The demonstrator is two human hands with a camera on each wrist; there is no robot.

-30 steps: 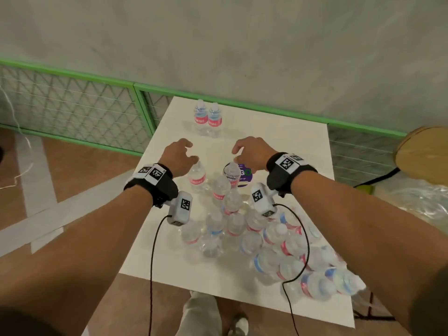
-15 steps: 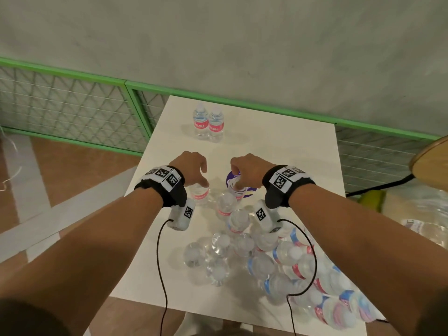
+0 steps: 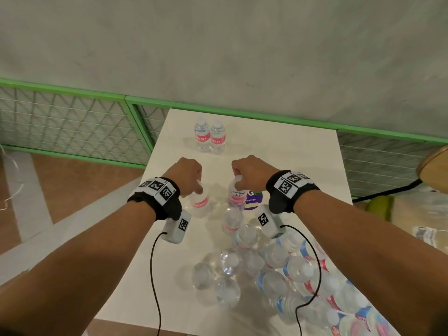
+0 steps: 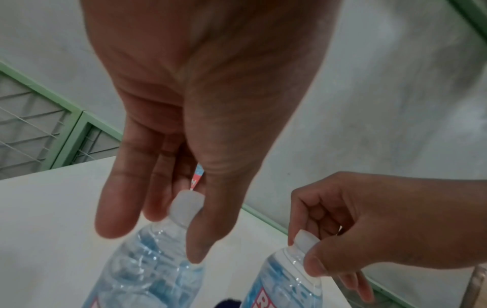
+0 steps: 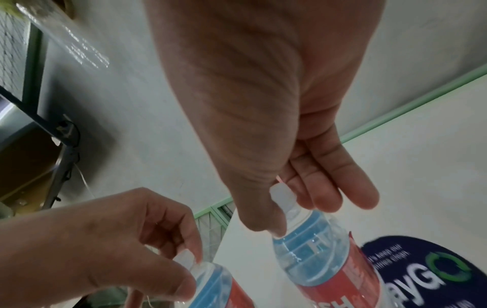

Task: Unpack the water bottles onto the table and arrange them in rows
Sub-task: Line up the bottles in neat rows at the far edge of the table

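Observation:
My left hand (image 3: pixel 191 177) pinches the white cap of a clear water bottle with a red label (image 3: pixel 200 202), seen close in the left wrist view as bottle (image 4: pixel 147 268) under the left hand (image 4: pixel 189 210). My right hand (image 3: pixel 244 173) pinches the cap of a second red-labelled bottle (image 3: pixel 236 197), shown as bottle (image 5: pixel 324 256) in the right wrist view. Both bottles hang upright above the white table (image 3: pixel 291 161). Two bottles (image 3: pixel 210 138) stand side by side at the table's far edge. Several more bottles (image 3: pixel 278 267) crowd the near right.
A round purple sticker (image 3: pixel 254 201) lies on the table just right of the held bottles. A green-framed mesh fence (image 3: pixel 72 122) runs behind the table under a grey wall. A round wooden stool (image 3: pixel 434 166) and plastic wrapping (image 3: pixel 426 221) are at the right.
Both hands came down from hovering with loose fingers onto two bottle caps and pinched them. The two bottles now hang lifted, apart from the cluster.

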